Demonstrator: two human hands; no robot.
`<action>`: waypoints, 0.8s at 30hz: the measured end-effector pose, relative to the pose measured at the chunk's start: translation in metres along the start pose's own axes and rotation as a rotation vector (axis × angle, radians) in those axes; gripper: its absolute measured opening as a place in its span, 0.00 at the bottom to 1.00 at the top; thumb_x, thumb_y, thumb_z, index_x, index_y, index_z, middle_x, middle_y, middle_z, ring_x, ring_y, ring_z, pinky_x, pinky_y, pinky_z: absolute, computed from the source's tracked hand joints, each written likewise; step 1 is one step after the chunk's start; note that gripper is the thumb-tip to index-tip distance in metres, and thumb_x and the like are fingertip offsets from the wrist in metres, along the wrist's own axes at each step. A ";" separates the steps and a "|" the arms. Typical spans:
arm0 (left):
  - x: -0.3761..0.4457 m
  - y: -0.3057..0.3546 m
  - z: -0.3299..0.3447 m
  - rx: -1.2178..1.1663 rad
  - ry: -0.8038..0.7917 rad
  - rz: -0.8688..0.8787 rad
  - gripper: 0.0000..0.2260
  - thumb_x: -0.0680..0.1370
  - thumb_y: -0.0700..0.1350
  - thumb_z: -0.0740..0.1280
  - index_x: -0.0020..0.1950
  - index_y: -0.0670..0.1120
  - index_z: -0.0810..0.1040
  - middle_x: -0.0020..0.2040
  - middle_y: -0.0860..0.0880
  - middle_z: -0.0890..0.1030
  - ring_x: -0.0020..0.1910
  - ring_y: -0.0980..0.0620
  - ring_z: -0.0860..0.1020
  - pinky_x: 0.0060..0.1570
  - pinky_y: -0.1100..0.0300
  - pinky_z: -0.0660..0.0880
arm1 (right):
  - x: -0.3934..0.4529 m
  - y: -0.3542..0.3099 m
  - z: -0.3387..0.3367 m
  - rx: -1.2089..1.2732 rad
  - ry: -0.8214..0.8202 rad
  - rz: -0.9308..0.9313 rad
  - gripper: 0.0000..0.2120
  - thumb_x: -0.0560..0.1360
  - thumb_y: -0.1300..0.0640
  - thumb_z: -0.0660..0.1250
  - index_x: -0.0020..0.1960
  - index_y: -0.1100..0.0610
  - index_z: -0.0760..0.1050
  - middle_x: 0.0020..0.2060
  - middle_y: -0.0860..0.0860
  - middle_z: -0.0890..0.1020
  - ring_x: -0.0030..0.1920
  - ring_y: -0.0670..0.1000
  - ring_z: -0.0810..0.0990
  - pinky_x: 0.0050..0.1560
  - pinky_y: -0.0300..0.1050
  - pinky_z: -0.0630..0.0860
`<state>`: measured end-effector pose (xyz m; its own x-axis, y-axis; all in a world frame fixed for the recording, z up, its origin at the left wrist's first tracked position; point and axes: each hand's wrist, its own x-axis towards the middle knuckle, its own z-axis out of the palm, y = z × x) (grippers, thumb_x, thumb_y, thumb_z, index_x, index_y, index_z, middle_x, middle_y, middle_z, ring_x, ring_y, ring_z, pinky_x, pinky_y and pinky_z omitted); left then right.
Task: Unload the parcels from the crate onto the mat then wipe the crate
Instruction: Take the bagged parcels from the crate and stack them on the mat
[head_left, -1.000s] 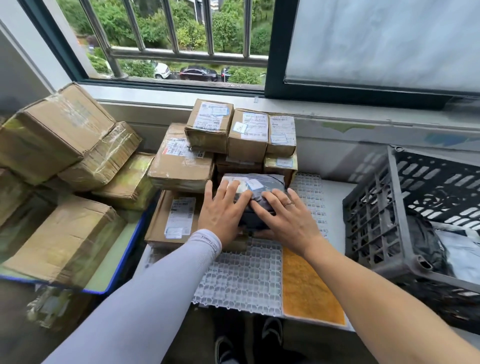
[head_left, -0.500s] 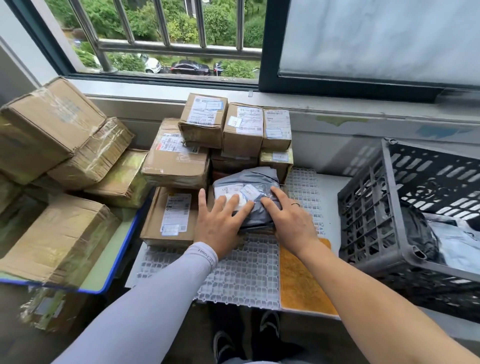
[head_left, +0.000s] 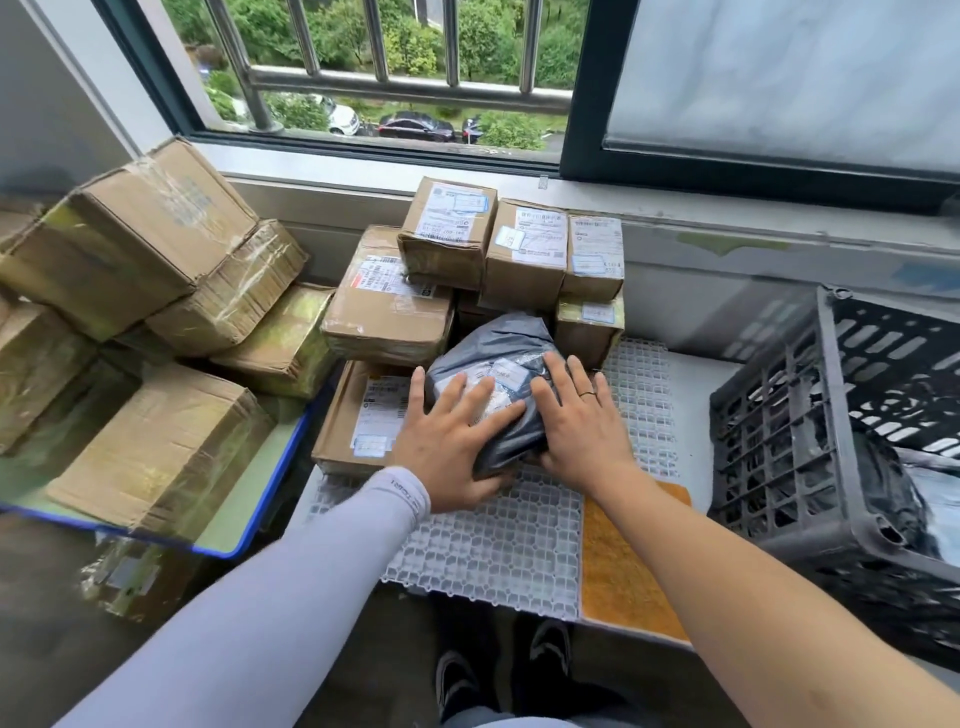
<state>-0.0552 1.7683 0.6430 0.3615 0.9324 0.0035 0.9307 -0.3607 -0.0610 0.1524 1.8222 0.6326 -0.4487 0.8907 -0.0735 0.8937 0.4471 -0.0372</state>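
Two arms reach in from the bottom of the frame, the left hand (head_left: 451, 441) and right hand (head_left: 582, 426) both flat, fingers straight, pressing one grey parcel (head_left: 493, 384) at frame centre. It lies on the white mat (head_left: 483, 540), long axis running lower right to upper left, against stacked cardboard boxes (head_left: 389, 306). One dark crate (head_left: 831, 457) stands at right, bags inside.

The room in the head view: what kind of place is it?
Probably a parcel sorting corner by an upstairs window: labelled cardboard boxes stacked below the sill, a plastic crate, and parked cars far below outside.
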 end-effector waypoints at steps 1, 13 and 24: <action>0.003 -0.009 -0.002 0.011 -0.022 0.048 0.44 0.71 0.77 0.58 0.83 0.65 0.47 0.84 0.45 0.57 0.82 0.36 0.57 0.73 0.24 0.42 | -0.002 0.000 0.000 -0.008 -0.012 -0.003 0.41 0.74 0.42 0.71 0.75 0.50 0.47 0.84 0.55 0.44 0.83 0.61 0.43 0.80 0.65 0.44; 0.011 -0.030 -0.006 0.122 -0.079 0.081 0.46 0.72 0.70 0.70 0.81 0.70 0.44 0.84 0.43 0.57 0.79 0.33 0.60 0.72 0.30 0.53 | -0.016 -0.003 -0.005 0.026 -0.101 0.031 0.57 0.70 0.25 0.63 0.82 0.43 0.30 0.80 0.51 0.29 0.80 0.62 0.30 0.79 0.68 0.37; 0.004 -0.001 -0.001 0.163 -0.006 -0.138 0.44 0.69 0.80 0.54 0.82 0.64 0.55 0.76 0.42 0.69 0.59 0.38 0.72 0.56 0.44 0.65 | -0.010 -0.029 -0.007 0.072 -0.121 0.038 0.61 0.72 0.43 0.77 0.83 0.48 0.32 0.81 0.54 0.31 0.82 0.63 0.36 0.82 0.62 0.45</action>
<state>-0.0546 1.7721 0.6439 0.2309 0.9728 0.0171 0.9498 -0.2216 -0.2209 0.1308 1.8004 0.6419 -0.4147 0.8886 -0.1961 0.9099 0.4020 -0.1029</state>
